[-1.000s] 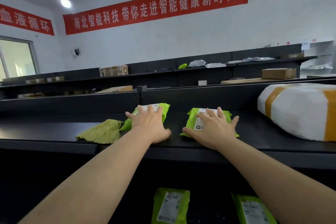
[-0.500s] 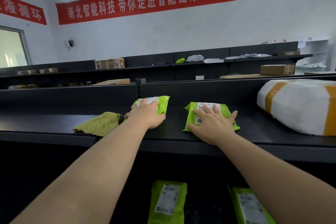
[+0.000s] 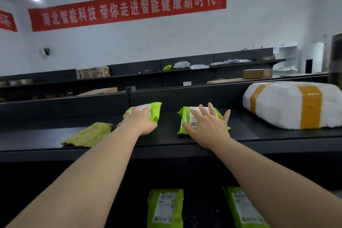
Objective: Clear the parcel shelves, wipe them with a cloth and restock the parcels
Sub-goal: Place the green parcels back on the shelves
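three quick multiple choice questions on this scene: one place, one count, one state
1. Where is the cloth? A) top shelf, beside the left hand B) the floor C) hung on the wall
2. How many green parcels lie on the lower shelf? A) one B) two C) four
3. The right hand is: A) a fist B) gripping the cloth C) spread flat on a green parcel
Answers: 1 A, it lies on the top shelf; 2 B, two show below; 3 C, fingers straight and splayed.
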